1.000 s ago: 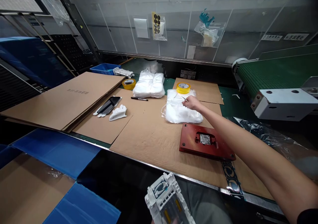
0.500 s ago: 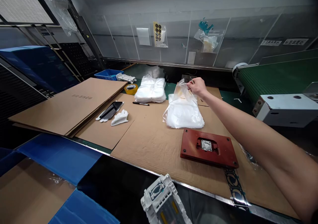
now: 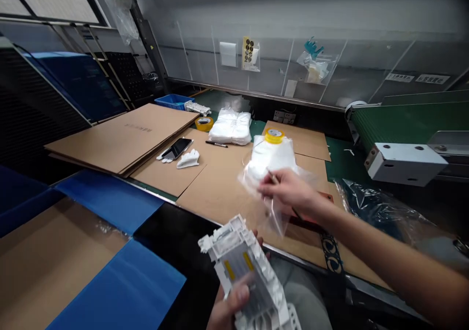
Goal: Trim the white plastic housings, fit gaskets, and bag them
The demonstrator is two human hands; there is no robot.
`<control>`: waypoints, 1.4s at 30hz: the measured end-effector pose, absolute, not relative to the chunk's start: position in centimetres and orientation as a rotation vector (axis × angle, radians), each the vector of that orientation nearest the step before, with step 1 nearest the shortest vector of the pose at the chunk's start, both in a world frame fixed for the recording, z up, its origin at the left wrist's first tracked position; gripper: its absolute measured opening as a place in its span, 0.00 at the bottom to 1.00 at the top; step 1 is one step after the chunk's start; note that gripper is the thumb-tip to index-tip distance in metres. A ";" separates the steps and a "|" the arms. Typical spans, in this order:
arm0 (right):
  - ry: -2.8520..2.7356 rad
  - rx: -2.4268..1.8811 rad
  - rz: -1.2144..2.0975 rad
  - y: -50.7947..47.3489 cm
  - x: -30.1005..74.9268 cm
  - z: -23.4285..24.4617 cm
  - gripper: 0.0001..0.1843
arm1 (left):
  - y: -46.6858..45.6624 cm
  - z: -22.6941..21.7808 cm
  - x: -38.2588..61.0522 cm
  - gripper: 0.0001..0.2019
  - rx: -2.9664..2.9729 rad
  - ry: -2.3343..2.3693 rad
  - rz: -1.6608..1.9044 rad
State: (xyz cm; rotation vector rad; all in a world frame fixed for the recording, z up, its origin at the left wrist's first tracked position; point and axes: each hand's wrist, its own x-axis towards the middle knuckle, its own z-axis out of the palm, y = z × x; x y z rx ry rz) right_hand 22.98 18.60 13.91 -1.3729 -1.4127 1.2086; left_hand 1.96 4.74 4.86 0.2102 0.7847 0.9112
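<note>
In my left hand (image 3: 234, 300) is a white plastic housing (image 3: 244, 266) with two yellow strips, held tilted over my lap. My thumb lies across its face; the other fingers are mostly behind it. A thin clear plastic bag (image 3: 276, 217) hangs from my right hand (image 3: 287, 188), which is closed and slightly blurred. A slim stick-like tool (image 3: 271, 176), its kind unclear, also sticks out of this hand. Just beyond lies a stack of clear bags (image 3: 273, 153) with a roll of yellow tape (image 3: 274, 135) on top. The red fixture block (image 3: 308, 222) is mostly hidden behind my right hand and the bag.
Cardboard sheets (image 3: 120, 134) are stacked at the left, near a phone (image 3: 178, 148), a white glove (image 3: 188, 159) and a pen (image 3: 217, 144). Another bag bundle (image 3: 230, 126) lies behind. An open blue box (image 3: 120, 291) stands front left; a green conveyor (image 3: 410, 120) runs at right.
My right hand has come back from the bag stack toward me, drawing a clear bag off. The white housing has been raised and turned, and my left hand now shows around it.
</note>
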 end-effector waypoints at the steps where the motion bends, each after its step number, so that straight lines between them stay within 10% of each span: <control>1: -1.411 -1.366 1.306 16.3 21.8 12.7 0.10 | 4.8 5.1 2.3 0.36 0.200 0.726 0.920; 14: -0.234 -1.123 1.655 -1.1 23.5 4.1 0.18 | 2.5 1.1 -0.3 0.24 0.052 0.898 0.761; 22: -0.353 -1.438 1.270 -3.9 22.4 3.7 0.14 | 4.0 2.1 -2.4 0.29 0.677 0.928 0.582; 32: -1.452 -1.547 1.179 -3.8 24.8 5.7 0.08 | 6.0 4.4 -0.7 0.60 1.346 0.729 0.083; 42: -2.363 -1.408 1.214 -2.6 28.0 7.6 0.14 | 6.3 2.8 0.2 0.24 1.243 0.788 0.083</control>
